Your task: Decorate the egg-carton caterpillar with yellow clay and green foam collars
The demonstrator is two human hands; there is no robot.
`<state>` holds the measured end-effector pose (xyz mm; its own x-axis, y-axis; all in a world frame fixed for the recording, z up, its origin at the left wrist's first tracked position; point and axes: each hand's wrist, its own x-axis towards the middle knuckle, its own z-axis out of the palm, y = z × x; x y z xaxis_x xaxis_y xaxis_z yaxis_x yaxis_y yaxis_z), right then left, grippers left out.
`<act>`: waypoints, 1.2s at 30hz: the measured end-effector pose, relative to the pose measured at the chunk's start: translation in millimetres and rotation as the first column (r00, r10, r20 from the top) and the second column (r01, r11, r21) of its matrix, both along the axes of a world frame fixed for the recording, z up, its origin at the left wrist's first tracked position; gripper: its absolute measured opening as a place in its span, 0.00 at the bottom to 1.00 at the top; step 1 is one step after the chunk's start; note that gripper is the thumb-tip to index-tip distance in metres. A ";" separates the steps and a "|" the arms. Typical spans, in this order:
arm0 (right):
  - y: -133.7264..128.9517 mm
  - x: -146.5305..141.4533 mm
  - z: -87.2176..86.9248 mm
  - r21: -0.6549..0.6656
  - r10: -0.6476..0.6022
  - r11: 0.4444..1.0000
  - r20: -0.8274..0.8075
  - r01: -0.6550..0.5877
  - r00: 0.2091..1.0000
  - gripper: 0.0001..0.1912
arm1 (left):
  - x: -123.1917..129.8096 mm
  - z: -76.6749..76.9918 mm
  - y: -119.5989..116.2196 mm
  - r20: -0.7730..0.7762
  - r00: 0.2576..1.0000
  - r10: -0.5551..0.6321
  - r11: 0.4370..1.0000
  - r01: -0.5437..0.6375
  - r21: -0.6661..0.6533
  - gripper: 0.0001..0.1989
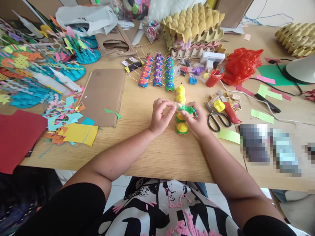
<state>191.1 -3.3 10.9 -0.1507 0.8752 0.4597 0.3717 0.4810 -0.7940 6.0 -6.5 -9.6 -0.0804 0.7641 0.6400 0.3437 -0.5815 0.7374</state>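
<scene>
Between my two hands is a small clear plastic bag of green clay [188, 108]. The fingers of my left hand [160, 115] pinch the bag's clear end. My right hand [199, 120] is closed on the end with the green lump, and a thin blue-green strand sticks out beside its fingers. Below the hands lies an egg-carton strip [182, 127] with yellow domes and green around the nearer ones; the hands partly cover its middle. Beyond it stand three painted egg-carton strips, one red and blue [145, 73], one purple [157, 73] and one blue and green [169, 73], with sticks poking out.
Black-handled scissors [216, 118], a red-handled cutter [230, 112] and yellow clay [219, 105] lie at right. A red cup [213, 79] stands behind them. Cardboard [103, 95], paper scraps and glue bottles [65, 79] spread leftward. Egg trays [192, 24] are stacked at the back.
</scene>
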 end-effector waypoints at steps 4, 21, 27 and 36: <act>0.4 -0.3 1.6 -0.081 -0.027 0.997 -0.141 0.016 0.990 0.31 | 1.7 -0.7 -0.9 -0.040 0.999 -0.037 0.999 0.036 -0.025 0.17; 1.9 -0.8 3.9 -0.019 -0.081 0.997 -0.080 0.080 0.993 0.31 | 1.5 0.6 -3.1 -0.081 0.986 -0.148 0.989 0.147 -0.028 0.14; 2.8 -0.7 -2.9 0.032 -0.066 0.997 -0.066 0.068 0.996 0.27 | -1.6 1.3 -3.0 -0.041 0.982 -0.186 0.982 0.185 -0.037 0.15; 3.5 -1.3 0.1 -0.032 -0.074 0.997 -0.135 0.070 0.988 0.30 | -3.2 -9.6 6.5 -0.134 0.990 -0.043 0.999 0.044 0.005 0.11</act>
